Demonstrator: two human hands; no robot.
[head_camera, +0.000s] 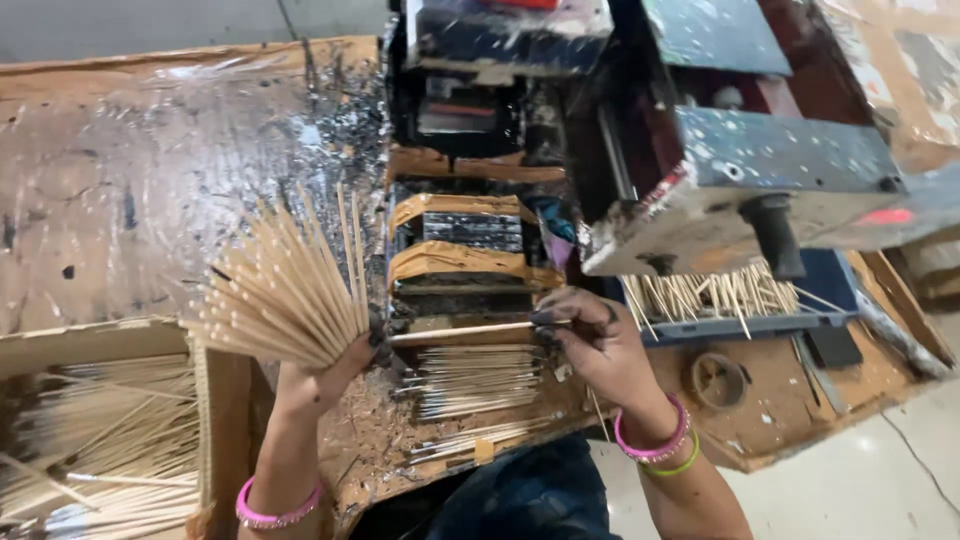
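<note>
My right fingers (548, 322) pinch one stick (470, 331), held level at the machine (465, 235) mouth. My left hand (325, 375) grips a fanned bundle (280, 290) above the bench (120, 170). Coated sticks (478, 380) lie below; more fill the blue tray (715, 298).

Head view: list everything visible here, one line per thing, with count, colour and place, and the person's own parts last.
fan of sticks: many, pale tan, held spread in the left hand
single stick: one, pale tan, pinched level at the machine's mouth
machine: one, black and soot-stained, centre top
coated sticks: many, dark grey, below the machine
blue tray: one, blue, right, holding pale sticks
box of sticks: one, brown, lower left
workbench: one, brown, stained
bangles: pink and green on right wrist, pink on left
left hand: one, soot-stained
right hand: one, soot-stained
</note>
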